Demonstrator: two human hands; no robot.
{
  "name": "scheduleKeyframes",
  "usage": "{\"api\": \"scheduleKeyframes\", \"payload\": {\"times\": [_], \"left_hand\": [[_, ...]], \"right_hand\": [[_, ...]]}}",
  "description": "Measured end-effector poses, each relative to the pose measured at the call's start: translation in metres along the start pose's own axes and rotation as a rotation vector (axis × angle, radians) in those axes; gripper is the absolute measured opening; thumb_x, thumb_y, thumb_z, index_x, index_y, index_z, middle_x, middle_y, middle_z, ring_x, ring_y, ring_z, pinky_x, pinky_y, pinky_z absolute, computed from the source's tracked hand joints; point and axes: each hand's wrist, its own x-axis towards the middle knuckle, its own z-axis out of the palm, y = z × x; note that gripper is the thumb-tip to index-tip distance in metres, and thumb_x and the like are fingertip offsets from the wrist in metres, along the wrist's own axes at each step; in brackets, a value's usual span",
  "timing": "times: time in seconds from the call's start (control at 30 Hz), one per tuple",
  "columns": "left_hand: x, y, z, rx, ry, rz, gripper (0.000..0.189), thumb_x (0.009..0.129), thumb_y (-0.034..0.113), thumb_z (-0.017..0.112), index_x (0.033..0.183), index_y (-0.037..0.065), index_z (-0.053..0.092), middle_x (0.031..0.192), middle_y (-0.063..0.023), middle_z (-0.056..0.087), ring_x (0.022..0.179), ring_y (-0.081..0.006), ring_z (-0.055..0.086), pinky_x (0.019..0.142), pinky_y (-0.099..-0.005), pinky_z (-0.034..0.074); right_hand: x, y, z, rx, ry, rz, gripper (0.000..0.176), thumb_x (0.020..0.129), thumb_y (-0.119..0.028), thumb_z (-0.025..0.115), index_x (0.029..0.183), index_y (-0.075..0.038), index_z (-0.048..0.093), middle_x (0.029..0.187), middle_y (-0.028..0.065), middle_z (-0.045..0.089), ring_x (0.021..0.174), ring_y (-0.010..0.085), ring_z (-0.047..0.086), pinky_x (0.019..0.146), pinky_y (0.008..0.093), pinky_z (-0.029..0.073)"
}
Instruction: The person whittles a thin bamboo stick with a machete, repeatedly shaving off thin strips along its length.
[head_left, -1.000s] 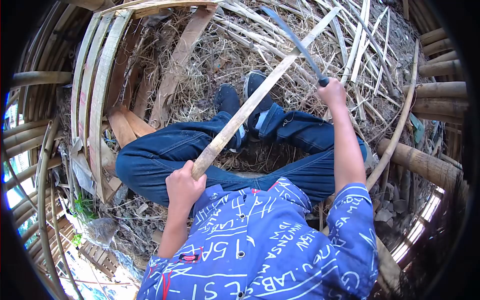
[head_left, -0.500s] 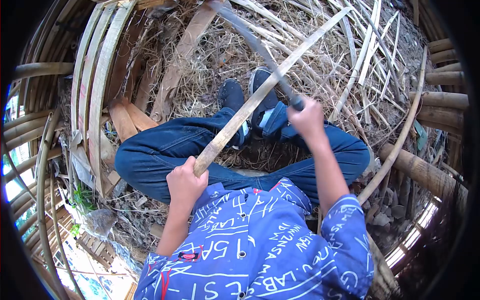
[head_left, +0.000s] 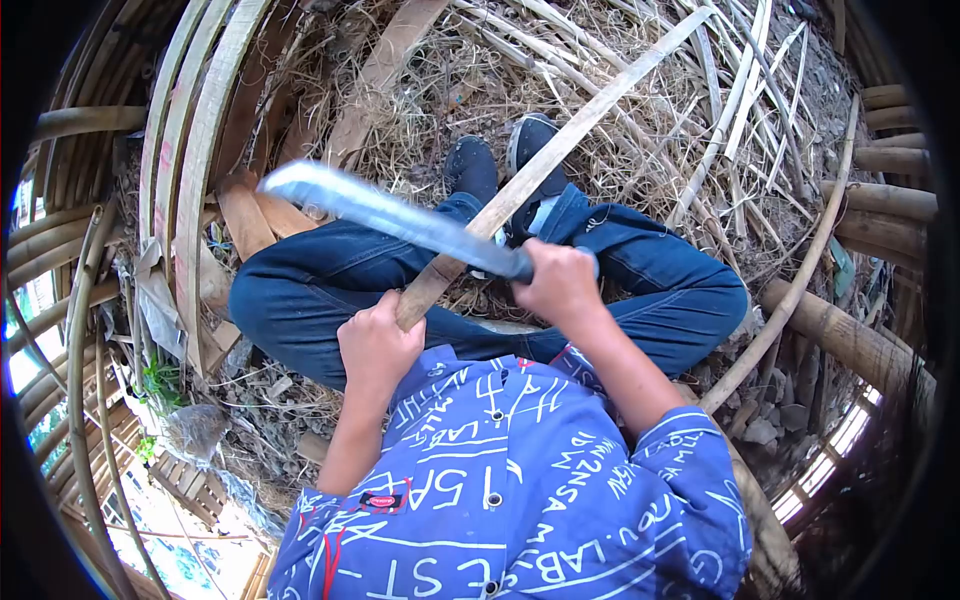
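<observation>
My left hand [head_left: 381, 343] is wrapped round the near end of a long bamboo strip [head_left: 580, 128], which slants away over my shoes to the upper right. In my right hand [head_left: 560, 288] is the dark handle of a machete [head_left: 385, 215]. Its long blade, a little blurred, points to the left and crosses over the strip close to my left hand. Both hands are in front of my blue shirt, above my crossed legs [head_left: 310, 290].
Long split bamboo slats [head_left: 207, 150] lean at the left. Shavings and loose strips [head_left: 735, 110] cover the ground ahead. A thick bamboo pole [head_left: 840, 325] lies at the right beside a thin curved stick [head_left: 800, 290]. Bamboo walls stand on both sides.
My right hand has drawn the machete down and toward me. The blade has swung from pointing up and away to pointing left across the strip. My left hand keeps its grip.
</observation>
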Motion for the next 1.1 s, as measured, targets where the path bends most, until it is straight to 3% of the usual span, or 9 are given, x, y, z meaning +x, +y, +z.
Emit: {"api": "scheduleKeyframes", "payload": {"times": [0.17, 0.33, 0.4, 0.5, 0.7, 0.77, 0.93, 1.03, 1.1], "left_hand": [[-0.002, -0.001, 0.0, -0.011, 0.008, 0.036, 0.025, 0.067, 0.022, 0.071, 0.073, 0.005, 0.055, 0.063, -0.0192, 0.061, 0.066, -0.0401, 0.063, 0.059, -0.0488, 0.049], [-0.002, -0.002, 0.0, -0.007, 0.0, 0.042, 0.024, 0.066, 0.021, 0.071, 0.073, 0.005, 0.053, 0.062, -0.0188, 0.06, 0.065, -0.0395, 0.063, 0.059, -0.0483, 0.049], [-0.002, -0.004, -0.001, 0.021, -0.003, 0.095, 0.023, 0.068, 0.021, 0.07, 0.075, 0.006, 0.055, 0.062, -0.0148, 0.063, 0.061, -0.0362, 0.064, 0.054, -0.0456, 0.05], [-0.002, -0.003, -0.002, 0.01, 0.012, 0.118, 0.023, 0.068, 0.021, 0.07, 0.074, 0.006, 0.054, 0.059, -0.0153, 0.061, 0.059, -0.0367, 0.064, 0.054, -0.0458, 0.05], [-0.007, -0.004, -0.005, -0.033, -0.006, 0.061, 0.021, 0.065, 0.018, 0.069, 0.072, 0.005, 0.053, 0.06, -0.0186, 0.058, 0.063, -0.0401, 0.061, 0.058, -0.0483, 0.048], [-0.008, -0.003, -0.005, -0.025, -0.008, 0.076, 0.022, 0.066, 0.018, 0.069, 0.072, 0.005, 0.052, 0.059, -0.0174, 0.059, 0.061, -0.039, 0.062, 0.056, -0.0472, 0.049], [-0.003, -0.002, -0.004, -0.012, 0.014, 0.094, 0.022, 0.068, 0.019, 0.068, 0.07, 0.006, 0.051, 0.058, -0.0168, 0.059, 0.06, -0.0384, 0.063, 0.054, -0.0464, 0.049], [-0.004, 0.0, -0.002, 0.014, -0.002, 0.058, 0.021, 0.068, 0.02, 0.067, 0.069, 0.006, 0.052, 0.058, -0.0173, 0.059, 0.06, -0.0385, 0.063, 0.054, -0.0467, 0.049], [-0.002, 0.001, -0.002, 0.031, 0.035, 0.066, 0.021, 0.069, 0.02, 0.068, 0.069, 0.005, 0.053, 0.059, -0.0176, 0.06, 0.059, -0.0385, 0.063, 0.054, -0.0467, 0.049]], "right_hand": [[0.031, 0.08, -0.029, -0.111, 0.144, 0.284, 0.023, 0.073, -0.03, 0.069, 0.082, -0.009, 0.066, 0.08, 0.019, 0.069, 0.079, 0.0379, 0.068, 0.073, 0.0481, 0.054], [0.064, 0.133, -0.06, -0.168, 0.214, 0.363, 0.023, 0.075, -0.028, 0.069, 0.086, -0.008, 0.069, 0.083, 0.0203, 0.069, 0.083, 0.0403, 0.067, 0.077, 0.0485, 0.053], [0.072, 0.143, -0.065, -0.205, 0.24, 0.323, 0.022, 0.075, -0.028, 0.069, 0.085, -0.008, 0.069, 0.084, 0.0205, 0.069, 0.084, 0.0403, 0.067, 0.078, 0.0483, 0.053], [0.078, 0.15, -0.069, -0.245, 0.26, 0.283, 0.022, 0.075, -0.027, 0.067, 0.085, -0.008, 0.07, 0.085, 0.0214, 0.069, 0.085, 0.0403, 0.067, 0.079, 0.0478, 0.053], [0.114, 0.219, -0.103, -0.176, 0.279, 0.671, 0.029, 0.079, -0.031, 0.062, 0.094, -0.009, 0.073, 0.092, 0.0214, 0.07, 0.091, 0.0381, 0.068, 0.083, 0.0461, 0.053], [0.116, 0.238, -0.112, -0.196, 0.323, 0.637, 0.031, 0.079, -0.031, 0.061, 0.095, -0.007, 0.072, 0.093, 0.0214, 0.07, 0.093, 0.0376, 0.067, 0.084, 0.0461, 0.053], [0.115, 0.215, -0.119, -0.128, 0.338, 0.601, 0.033, 0.078, -0.033, 0.061, 0.095, -0.006, 0.071, 0.093, 0.0241, 0.069, 0.093, 0.0405, 0.066, 0.084, 0.0488, 0.051], [0.093, 0.176, -0.088, 0.077, 0.415, 0.495, 0.026, 0.078, -0.027, 0.063, 0.085, -0.003, 0.07, 0.08, 0.0228, 0.068, 0.079, 0.0395, 0.068, 0.071, 0.0466, 0.052], [0.076, 0.158, -0.052, 0.21, 0.448, 0.316, 0.022, 0.077, -0.024, 0.064, 0.078, -0.002, 0.067, 0.072, 0.0218, 0.066, 0.071, 0.0392, 0.067, 0.065, 0.0451, 0.051]]}}
